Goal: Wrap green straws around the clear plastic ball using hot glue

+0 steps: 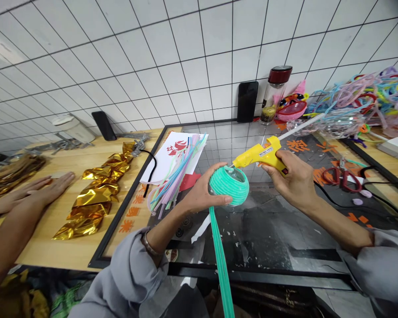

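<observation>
Glue gun (258, 154), nozzle (236, 162) leftward, axis diagonal

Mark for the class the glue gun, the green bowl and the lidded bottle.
Glue gun (254, 155), head view: its yellow body.
Green bowl (230, 187), head view: its outer wall.
Lidded bottle (272, 95), head view: its clear side.
</observation>
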Demonstrator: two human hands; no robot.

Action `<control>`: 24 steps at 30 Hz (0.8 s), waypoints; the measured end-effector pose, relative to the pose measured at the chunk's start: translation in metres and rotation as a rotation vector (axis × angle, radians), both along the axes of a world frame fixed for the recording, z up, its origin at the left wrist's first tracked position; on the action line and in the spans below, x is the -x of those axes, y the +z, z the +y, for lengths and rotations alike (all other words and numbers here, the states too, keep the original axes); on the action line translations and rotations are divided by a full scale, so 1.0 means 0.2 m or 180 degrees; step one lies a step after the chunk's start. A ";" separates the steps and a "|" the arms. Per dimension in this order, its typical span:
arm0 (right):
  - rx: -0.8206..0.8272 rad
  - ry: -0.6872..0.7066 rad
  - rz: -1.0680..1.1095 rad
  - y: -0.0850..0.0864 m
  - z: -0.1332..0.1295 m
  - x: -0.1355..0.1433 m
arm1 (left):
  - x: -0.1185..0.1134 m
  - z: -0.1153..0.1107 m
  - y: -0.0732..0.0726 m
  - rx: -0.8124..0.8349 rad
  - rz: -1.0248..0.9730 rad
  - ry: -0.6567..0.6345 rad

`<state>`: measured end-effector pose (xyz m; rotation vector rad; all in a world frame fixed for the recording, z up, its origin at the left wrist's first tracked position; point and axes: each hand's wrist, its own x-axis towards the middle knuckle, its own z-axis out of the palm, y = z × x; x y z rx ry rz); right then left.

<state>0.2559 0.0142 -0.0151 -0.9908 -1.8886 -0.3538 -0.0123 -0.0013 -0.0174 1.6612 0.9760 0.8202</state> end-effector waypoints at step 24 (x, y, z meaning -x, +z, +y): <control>0.0238 -0.0041 0.0034 -0.01 0.01 -0.01 | -0.01 0.00 0.01 -0.0079 0.0065 0.0014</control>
